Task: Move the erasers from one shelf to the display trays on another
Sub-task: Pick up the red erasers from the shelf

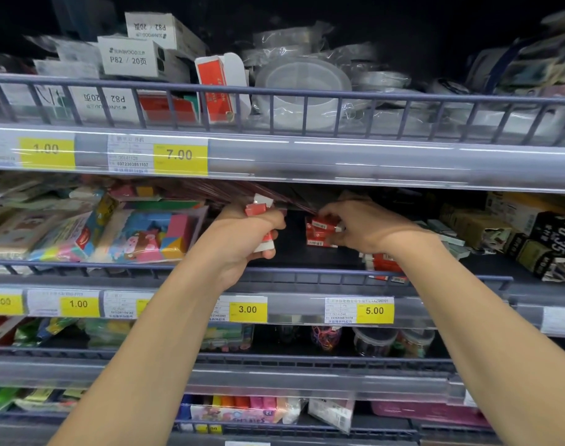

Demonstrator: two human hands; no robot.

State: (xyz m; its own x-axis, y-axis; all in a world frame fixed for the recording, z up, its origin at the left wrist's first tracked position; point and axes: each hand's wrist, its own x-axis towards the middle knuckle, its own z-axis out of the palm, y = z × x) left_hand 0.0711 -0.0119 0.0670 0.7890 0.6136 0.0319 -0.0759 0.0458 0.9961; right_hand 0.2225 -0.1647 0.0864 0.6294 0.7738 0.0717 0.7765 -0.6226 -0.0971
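Head view looks up at a dim shop shelving unit (306, 162) with grey rails, wire fences and yellow price tags (180, 155) that fills the whole frame. Across the middle of the frame runs the middle shelf (306, 252), dark and bare at centre, with bright toy packets (146, 233) at the left and dark boxes (532, 233) at the right. Right of centre on it sits a small stack of red erasers (319, 231), long axes running left to right, and more lie loose near the fence (385, 262). The right hand (364, 228) has its fingers (334, 233) curled narrowly onto the stack's top eraser. The left hand (245, 239) is closed round a bunch of red-and-white erasers (258, 209), which stand roughly upright in the fist.
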